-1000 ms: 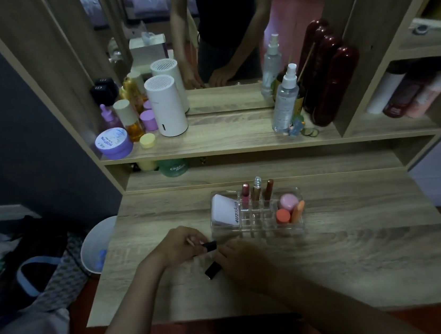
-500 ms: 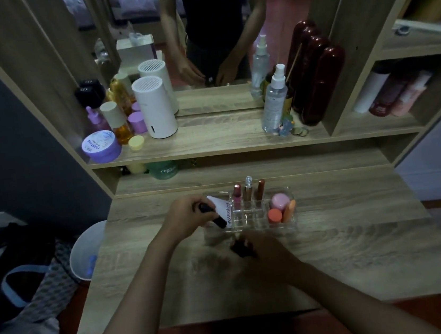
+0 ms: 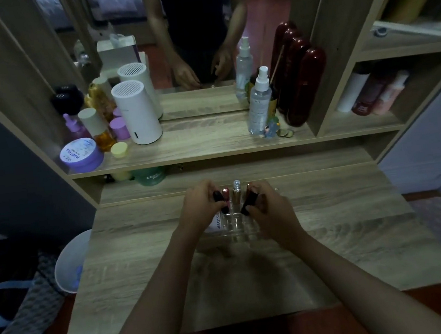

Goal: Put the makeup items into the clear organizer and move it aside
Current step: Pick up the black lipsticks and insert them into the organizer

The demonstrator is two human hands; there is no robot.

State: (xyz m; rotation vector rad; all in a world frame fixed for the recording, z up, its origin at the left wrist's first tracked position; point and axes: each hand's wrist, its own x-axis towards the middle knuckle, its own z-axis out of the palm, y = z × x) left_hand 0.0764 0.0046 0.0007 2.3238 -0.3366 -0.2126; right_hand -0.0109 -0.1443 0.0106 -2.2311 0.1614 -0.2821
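Observation:
The clear organizer (image 3: 237,224) sits on the wooden desk (image 3: 131,263), mostly covered by my hands. My left hand (image 3: 200,206) grips a black makeup tube (image 3: 219,199) and holds it over the organizer's left side. My right hand (image 3: 267,209) grips a second dark tube (image 3: 249,203), tilted over the right side. Between the hands stand a pink lipstick (image 3: 226,193), a silver-capped tube (image 3: 236,189) and a brown tube top (image 3: 247,186). A white labelled item (image 3: 218,222) shows under my left hand. The sponges on the right are hidden.
A raised shelf (image 3: 211,143) behind the desk carries a white cylinder (image 3: 137,113), a purple jar (image 3: 81,154), bottles, a spray bottle (image 3: 260,101) and dark red cases (image 3: 303,84). A mirror is behind. A white bin (image 3: 71,261) and bags lie left of the desk.
Both hands lifted a black tube each from the desk in front of the organizer and carried them up over its compartments. The camera also moved closer.

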